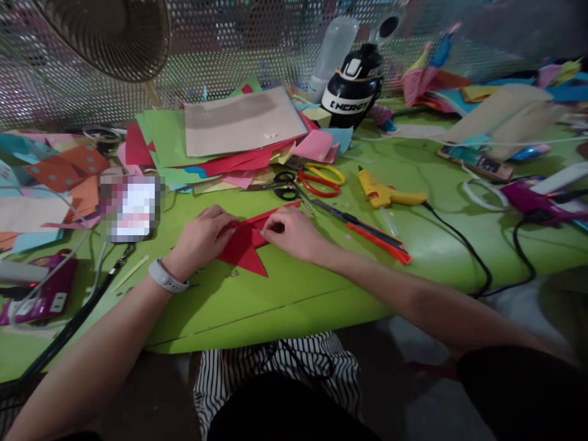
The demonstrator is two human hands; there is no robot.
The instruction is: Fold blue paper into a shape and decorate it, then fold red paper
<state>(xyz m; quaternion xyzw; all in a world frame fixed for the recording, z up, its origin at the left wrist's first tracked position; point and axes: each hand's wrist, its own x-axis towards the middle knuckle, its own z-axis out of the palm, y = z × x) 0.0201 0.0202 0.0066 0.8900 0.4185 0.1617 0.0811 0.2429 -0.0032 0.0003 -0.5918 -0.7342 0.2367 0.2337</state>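
A piece of folded red paper [245,255] lies on the green table in front of me, one pointed corner toward me and a long edge slanting up to the right. My left hand [206,234] grips its left side, fingers pinched together at the edge. On the right side, my right hand [294,233] pinches the paper between curled thumb and fingers. Just beyond the right hand lie scissors with red handles [316,184] and black-handled scissors [285,184]. A utility knife [367,229] with an orange-red end rests right of that hand.
A yellow glue gun [386,190] trails its cord to the right. Coloured paper sheets [243,122] are stacked at the back, beside a black bottle [351,92]. A phone [135,208] with a blurred screen is at left, a black strap [78,331] below it. A fan [110,37] stands behind.
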